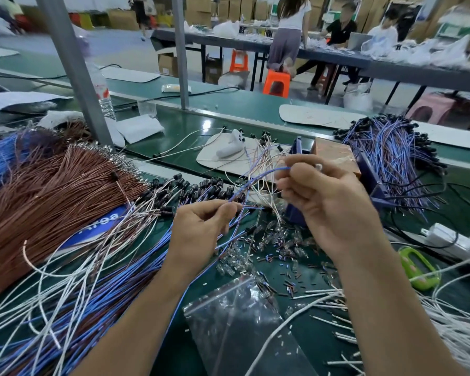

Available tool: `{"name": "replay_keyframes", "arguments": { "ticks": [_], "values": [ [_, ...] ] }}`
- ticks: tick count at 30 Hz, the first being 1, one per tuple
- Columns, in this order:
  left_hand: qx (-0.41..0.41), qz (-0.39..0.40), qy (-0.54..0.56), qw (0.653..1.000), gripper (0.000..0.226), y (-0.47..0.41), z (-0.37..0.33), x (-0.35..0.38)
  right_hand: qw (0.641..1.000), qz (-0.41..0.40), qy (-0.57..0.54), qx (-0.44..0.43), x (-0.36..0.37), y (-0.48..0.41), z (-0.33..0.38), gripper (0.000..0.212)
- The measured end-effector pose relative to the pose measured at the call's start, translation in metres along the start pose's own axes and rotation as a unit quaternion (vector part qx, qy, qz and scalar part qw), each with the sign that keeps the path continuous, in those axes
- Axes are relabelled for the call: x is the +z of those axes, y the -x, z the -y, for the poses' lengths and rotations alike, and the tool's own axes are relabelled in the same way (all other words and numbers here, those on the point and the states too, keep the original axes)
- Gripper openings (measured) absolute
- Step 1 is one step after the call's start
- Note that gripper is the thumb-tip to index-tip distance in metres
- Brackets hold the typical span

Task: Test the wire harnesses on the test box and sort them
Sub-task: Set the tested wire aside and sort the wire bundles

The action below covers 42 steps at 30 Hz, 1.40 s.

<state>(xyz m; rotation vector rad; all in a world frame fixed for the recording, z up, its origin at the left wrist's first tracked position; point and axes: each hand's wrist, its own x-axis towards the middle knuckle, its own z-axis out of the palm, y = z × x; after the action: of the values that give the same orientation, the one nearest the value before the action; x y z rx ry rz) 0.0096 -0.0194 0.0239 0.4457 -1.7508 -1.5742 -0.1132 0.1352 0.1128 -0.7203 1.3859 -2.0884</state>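
Wire (255, 178) — seemingly pinched, left hand (201, 229), right hand (329, 202)

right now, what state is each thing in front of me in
left hand, pinching the blue wire
right hand, gripping the blue wire's other end
blue wire, lifted, arched between both hands
zip bag, lying flat
water bottle, upright

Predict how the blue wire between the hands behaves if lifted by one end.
Probably floppy: the blue wire bows between left hand and right hand. Likely light: both hands merely pinch it. It may snag on loose wires beneath.
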Motion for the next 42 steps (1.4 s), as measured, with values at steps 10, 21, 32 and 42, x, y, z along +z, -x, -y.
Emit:
{"name": "replay_keyframes", "arguments": {
  "ticks": [10, 21, 32, 42],
  "values": [
    [0.021, 0.217, -0.158, 0.963, 0.009, 0.023, 0.000, 0.021, 0.977, -0.102, -0.178, 0.063, -0.008, 0.042, -0.031, 0.043],
    [-0.004, 0.131, -0.165, 0.978, 0.032, 0.003, 0.008, 0.000, 0.973, -0.220, -0.045, 0.060, -0.094, 0.075, -0.008, 0.051],
    [-0.003, 0.262, -0.085, 0.961, 0.013, 0.025, 0.000, 0.028, 0.869, 0.020, 0.477, 0.131, -0.036, 0.082, -0.032, 0.037],
    [-0.026, 0.213, -0.090, 0.973, 0.011, 0.002, -0.003, 0.010, 0.943, -0.040, 0.303, 0.132, -0.054, 0.074, -0.042, 0.019]
  ]
}}
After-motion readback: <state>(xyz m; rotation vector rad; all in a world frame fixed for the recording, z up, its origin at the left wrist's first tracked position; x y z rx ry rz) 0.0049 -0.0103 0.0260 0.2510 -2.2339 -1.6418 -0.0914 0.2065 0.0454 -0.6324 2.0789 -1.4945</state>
